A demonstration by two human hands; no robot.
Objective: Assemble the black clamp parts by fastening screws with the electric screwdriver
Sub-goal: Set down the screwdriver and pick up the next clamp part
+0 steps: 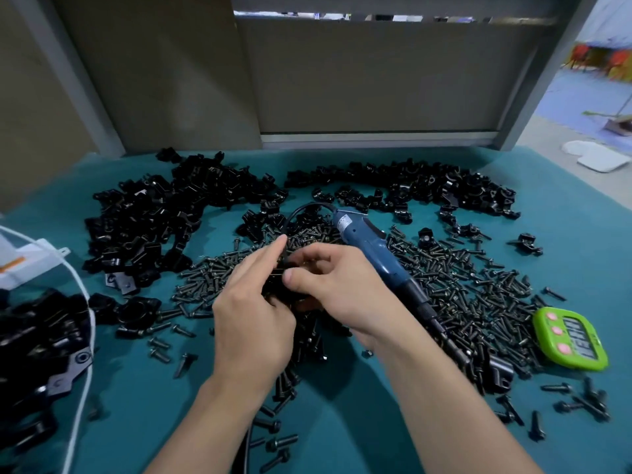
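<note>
Teal bench mat [342, 422], centre frame: black clamp part [276, 283] was pinched by left hand [253, 323] and right hand [338, 289], judged light, rigid, best gripped at its flanks.

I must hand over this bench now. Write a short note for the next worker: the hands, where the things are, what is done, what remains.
Left hand: grips a clamp part, index finger straight.
Right hand: pinches the same part from the other side.
Screwdriver: lies unheld on the screws, right of the right hand.
Loose parts: heaps at left and back right.
Bag at the left edge holds black parts; cannot tell if they are finished.
Done: a part is in hand; whether it has a screw is hidden.
Left: seat a screw, take the screwdriver, fasten.
</note>
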